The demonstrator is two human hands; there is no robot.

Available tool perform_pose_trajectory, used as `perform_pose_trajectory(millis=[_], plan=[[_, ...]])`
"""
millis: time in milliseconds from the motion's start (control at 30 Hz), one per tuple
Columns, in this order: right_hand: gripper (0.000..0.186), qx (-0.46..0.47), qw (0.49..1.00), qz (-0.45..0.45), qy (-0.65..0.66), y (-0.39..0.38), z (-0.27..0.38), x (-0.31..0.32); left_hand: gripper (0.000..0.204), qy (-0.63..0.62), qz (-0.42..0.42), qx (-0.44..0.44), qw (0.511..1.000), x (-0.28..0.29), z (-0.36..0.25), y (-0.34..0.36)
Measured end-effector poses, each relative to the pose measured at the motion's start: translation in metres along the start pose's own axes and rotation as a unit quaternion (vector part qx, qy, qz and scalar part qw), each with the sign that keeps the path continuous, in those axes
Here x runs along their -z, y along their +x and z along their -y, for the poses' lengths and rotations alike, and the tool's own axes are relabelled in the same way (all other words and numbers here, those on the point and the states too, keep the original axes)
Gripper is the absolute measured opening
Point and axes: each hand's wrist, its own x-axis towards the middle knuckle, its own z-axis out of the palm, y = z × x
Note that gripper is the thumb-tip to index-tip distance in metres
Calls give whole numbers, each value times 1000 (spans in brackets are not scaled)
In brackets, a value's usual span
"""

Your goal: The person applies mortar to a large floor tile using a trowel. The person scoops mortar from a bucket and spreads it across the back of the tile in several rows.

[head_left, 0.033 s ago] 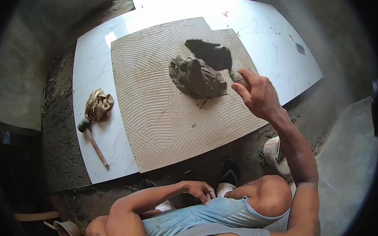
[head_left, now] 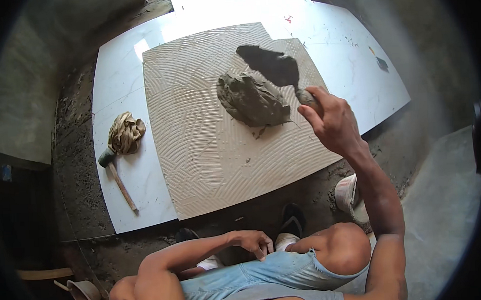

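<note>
Right hand (head_left: 333, 122) grips the handle of a trowel (head_left: 271, 65), its dark blade raised just above a lump of grey mortar (head_left: 252, 100) on the grooved beige tile back (head_left: 208, 146). Left hand (head_left: 252, 241) rests loosely curled by the knees. On the white floor tile (head_left: 120, 91) lies a mallet (head_left: 115, 177) beside crumpled tan cloth (head_left: 126, 132).

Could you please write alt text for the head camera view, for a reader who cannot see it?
A crouching person's right hand holds a trowel over a mound of grey mortar on a grooved tile back. The left hand rests between the knees; a mallet and a rag lie on the left.
</note>
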Motion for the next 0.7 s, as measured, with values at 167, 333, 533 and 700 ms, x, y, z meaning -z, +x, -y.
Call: perform_pose_trajectory(millis=[167,333,533,700], plan=[[36,93,989,-78,-79,-4,-16,-36,38,319,-103,57,941,-23,-76,-32],[46,110,985,-116,-68,-7,-16,-46,36,262,-123,29,957,-13,-140,-122],[42,60,993,-17,-95,-6,-9,-44,31,195,-388,41,900,-3,-132,-219],[30,53,996,23,-75,-2,-15,-29,28,173,-572,83,797,-5,-111,-252]])
